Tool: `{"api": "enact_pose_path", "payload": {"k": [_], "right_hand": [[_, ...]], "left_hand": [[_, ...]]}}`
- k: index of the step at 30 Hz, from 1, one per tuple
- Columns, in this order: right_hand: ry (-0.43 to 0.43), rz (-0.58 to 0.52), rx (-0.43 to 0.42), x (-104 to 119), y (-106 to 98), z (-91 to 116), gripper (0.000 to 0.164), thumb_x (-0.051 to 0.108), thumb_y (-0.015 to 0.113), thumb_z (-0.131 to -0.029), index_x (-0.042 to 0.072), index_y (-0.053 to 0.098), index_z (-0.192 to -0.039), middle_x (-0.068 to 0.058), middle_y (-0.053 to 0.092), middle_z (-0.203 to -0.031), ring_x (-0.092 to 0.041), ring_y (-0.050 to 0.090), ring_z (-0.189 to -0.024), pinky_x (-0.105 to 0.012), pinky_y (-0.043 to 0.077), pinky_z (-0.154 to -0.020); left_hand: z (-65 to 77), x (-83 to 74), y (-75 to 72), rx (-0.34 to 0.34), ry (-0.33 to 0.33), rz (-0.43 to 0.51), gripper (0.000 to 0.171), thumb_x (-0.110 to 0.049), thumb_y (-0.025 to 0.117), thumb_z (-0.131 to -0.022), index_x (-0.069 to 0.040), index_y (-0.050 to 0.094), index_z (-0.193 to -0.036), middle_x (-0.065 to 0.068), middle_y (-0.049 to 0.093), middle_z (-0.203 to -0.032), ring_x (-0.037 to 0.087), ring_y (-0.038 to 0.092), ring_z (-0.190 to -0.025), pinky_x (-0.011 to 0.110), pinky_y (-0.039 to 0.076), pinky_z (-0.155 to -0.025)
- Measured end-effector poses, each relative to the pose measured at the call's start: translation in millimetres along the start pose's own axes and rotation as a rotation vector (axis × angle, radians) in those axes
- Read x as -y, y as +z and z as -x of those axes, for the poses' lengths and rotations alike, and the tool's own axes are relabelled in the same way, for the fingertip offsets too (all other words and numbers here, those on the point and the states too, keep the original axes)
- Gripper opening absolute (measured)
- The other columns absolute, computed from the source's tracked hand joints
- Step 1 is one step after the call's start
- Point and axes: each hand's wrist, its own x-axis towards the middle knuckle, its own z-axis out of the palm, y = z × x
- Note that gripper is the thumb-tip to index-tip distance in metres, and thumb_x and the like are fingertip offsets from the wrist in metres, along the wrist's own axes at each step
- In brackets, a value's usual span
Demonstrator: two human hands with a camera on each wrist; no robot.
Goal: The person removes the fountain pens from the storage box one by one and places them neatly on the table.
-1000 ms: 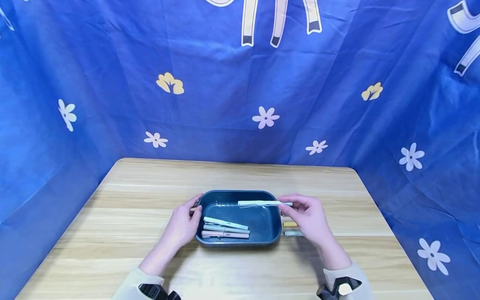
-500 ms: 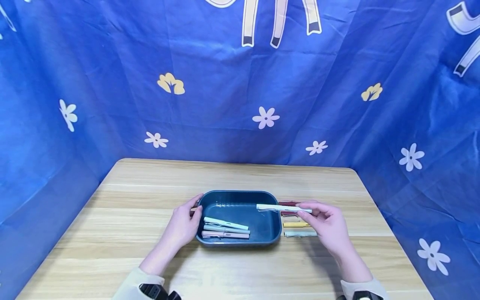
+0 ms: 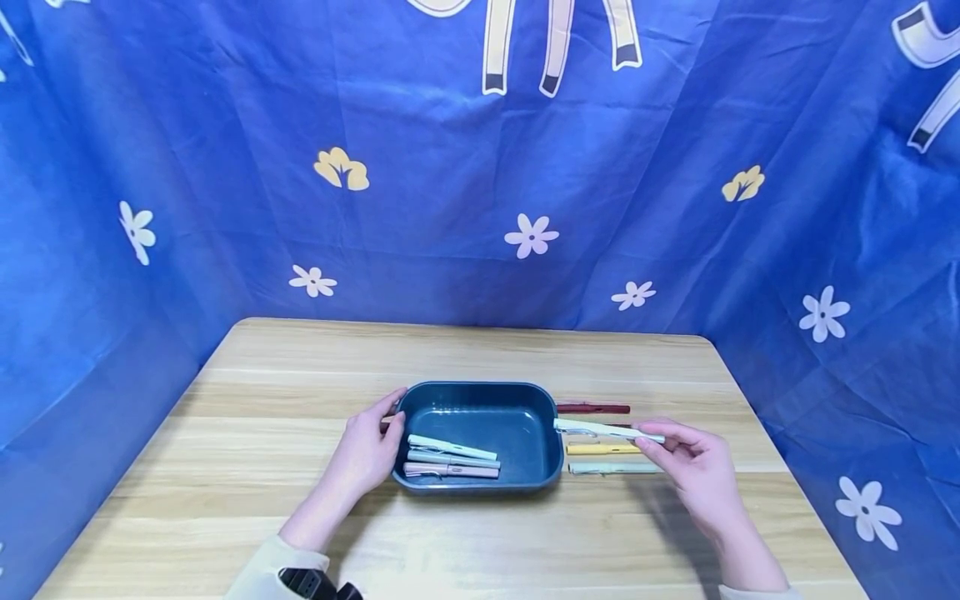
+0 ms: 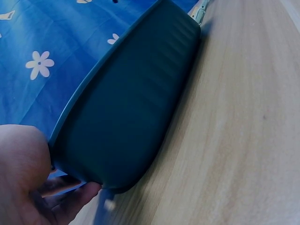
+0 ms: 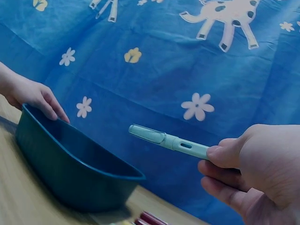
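My left hand (image 3: 365, 450) grips the left end of a dark teal plastic box (image 3: 557, 467), at its rim. In the left wrist view the fingers (image 4: 70, 201) lie against the outer wall. My right hand (image 3: 693, 467) pinches one end of a pale mint capped pen (image 3: 592, 428) between thumb and fingers, cap end toward the box. That pen hangs above the table, just right of the box. Inside the box lie a pale mint pen (image 3: 450, 447), a grey-green pen (image 3: 453, 459) and a mauve-grey pen (image 3: 457, 471), side by side.
To the box's right, on the wooden table (image 3: 300, 358), lie a dark red pen (image 3: 600, 408), a yellow pen (image 3: 600, 449) and a light green pen (image 3: 615, 468). Another dark pen is mostly hidden beneath the held one. A blue patterned curtain (image 3: 450, 250) surrounds the table.
My right hand has carried the mint pen from above the box toward the right and nearer to me, uncovering the pens on the table. The left hand and the box have stayed put.
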Motion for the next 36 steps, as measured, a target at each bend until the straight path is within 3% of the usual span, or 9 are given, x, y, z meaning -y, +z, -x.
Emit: {"api": "enact_pose_path", "payload": {"k": [8,13,19,24,36], "right_hand": [[-0.001,0.02,0.015,-7,-23,9,0.024,-0.019,0.074,-0.088,-0.02,0.07,-0.111,-0.02,0.077,-0.107,-0.013,0.074,-0.088,-0.024,0.061,-0.075],[0.043,0.089,0.022,-14,-32,15,0.022,-0.016,0.076,-0.089,-0.018,0.072,-0.11,-0.014,0.078,-0.106,-0.011,0.073,-0.086,-0.023,0.061,-0.073],[0.085,0.139,0.029,-24,-34,23,0.021,-0.013,0.078,-0.088,-0.014,0.075,-0.109,-0.018,0.078,-0.106,-0.01,0.071,-0.084,-0.022,0.059,-0.069],[0.073,0.096,0.063,-36,-36,30,0.021,-0.018,0.075,-0.087,-0.017,0.073,-0.108,-0.021,0.076,-0.105,-0.011,0.074,-0.089,-0.022,0.06,-0.072],[0.118,0.139,0.064,-59,-35,39,0.02,-0.018,0.077,-0.084,-0.016,0.074,-0.104,-0.019,0.076,-0.103,-0.014,0.075,-0.088,-0.025,0.062,-0.076]], "left_hand": [[0.0,0.3,0.6,-0.004,0.004,-0.01,0.045,-0.013,0.055,-0.109,-0.003,0.054,-0.153,0.025,0.069,-0.131,0.038,0.071,-0.115,0.057,0.052,-0.105],[-0.1,-0.1,0.2,0.002,0.004,-0.011,0.045,-0.013,0.054,-0.109,-0.002,0.054,-0.153,0.026,0.068,-0.132,0.038,0.07,-0.116,0.057,0.052,-0.105],[-0.1,0.2,0.2,0.001,0.004,-0.011,0.045,-0.013,0.054,-0.109,-0.002,0.054,-0.153,0.025,0.069,-0.131,0.038,0.071,-0.116,0.057,0.052,-0.105],[-0.7,0.1,0.3,0.0,0.006,-0.012,0.045,-0.013,0.055,-0.109,-0.002,0.055,-0.153,0.025,0.069,-0.131,0.037,0.072,-0.114,0.057,0.052,-0.104],[-0.7,-0.1,0.5,0.001,0.001,-0.008,0.045,-0.013,0.055,-0.109,-0.002,0.054,-0.153,0.025,0.069,-0.13,0.037,0.072,-0.114,0.057,0.053,-0.103]]}}
